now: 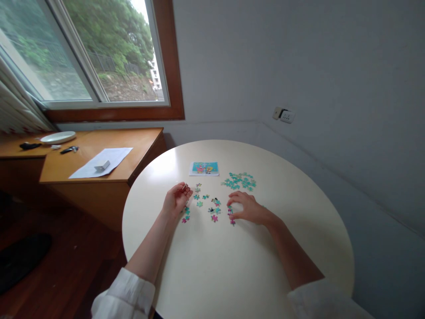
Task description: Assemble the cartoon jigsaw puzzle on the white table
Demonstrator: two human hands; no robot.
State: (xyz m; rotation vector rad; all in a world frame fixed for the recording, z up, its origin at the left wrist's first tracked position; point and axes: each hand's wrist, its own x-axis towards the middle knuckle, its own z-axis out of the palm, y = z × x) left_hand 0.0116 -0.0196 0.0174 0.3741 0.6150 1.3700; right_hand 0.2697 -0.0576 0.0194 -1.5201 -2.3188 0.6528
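My right hand bends over a short column of joined pink and teal jigsaw puzzle pieces, its thumb and fingertips closed about them. Left of the pieces, my left hand is raised with curled fingers; a small thing may sit at its fingertips, but I cannot make it out. Beside its wrist lie teal and pink puzzle pieces. Between the hands rest a small cluster of pieces and several loose ones. A cartoon picture card lies flat behind them.
A pile of teal puzzle pieces spreads behind my right hand on the round cream table. At left, a wooden desk bears white paper, a small white box and a white plate. A wall stands close at right.
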